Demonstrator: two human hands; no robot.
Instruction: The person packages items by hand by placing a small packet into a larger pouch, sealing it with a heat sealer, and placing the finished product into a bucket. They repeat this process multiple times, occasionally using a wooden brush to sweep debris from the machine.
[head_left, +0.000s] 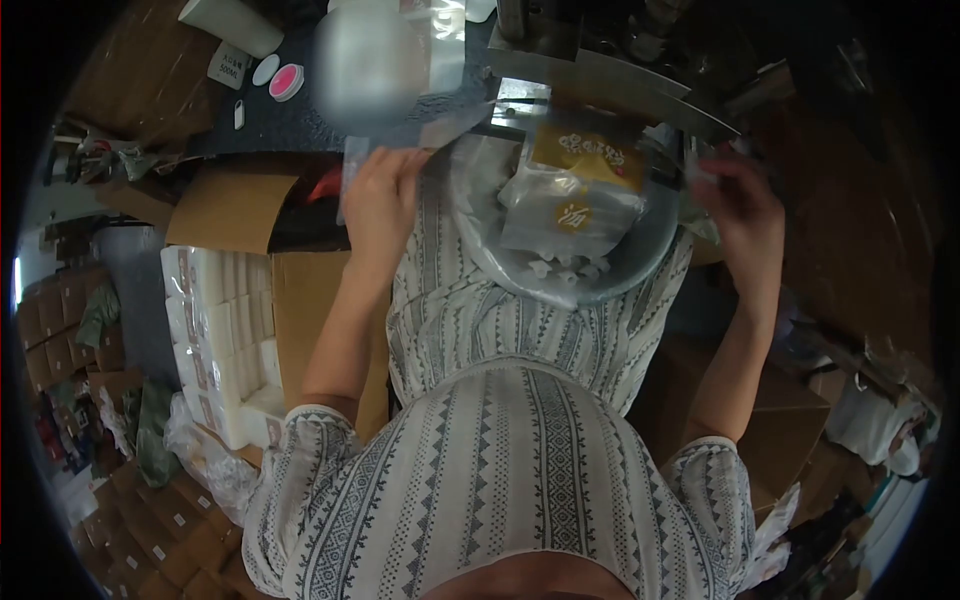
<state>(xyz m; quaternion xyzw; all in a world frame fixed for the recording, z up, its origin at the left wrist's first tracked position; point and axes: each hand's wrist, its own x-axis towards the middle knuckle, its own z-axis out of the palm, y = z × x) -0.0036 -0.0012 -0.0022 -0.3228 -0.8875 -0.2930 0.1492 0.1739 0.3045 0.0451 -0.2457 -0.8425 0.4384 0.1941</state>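
Observation:
My left hand (383, 195) is pinched closed on a piece of clear plastic film (354, 175), left of a round basin (480, 250). My right hand (748, 205), smeared by motion, is past the basin's right side with its fingers curled. Whatever its fingertips may hold is too blurred to name. Clear plastic bags with gold printing (575, 190) lie in the basin, which rests at my lap. Several small whitish scraps (565, 272) are below them. A metal machine edge (620, 85) runs just beyond the basin.
An open cardboard box (330, 330) and stacked white wrapped packs (215, 330) stand at my left. On the dark worktop (225, 130) are a pink round tub (286, 82) and a white cup (232, 25). Another carton (770, 400) is at my right.

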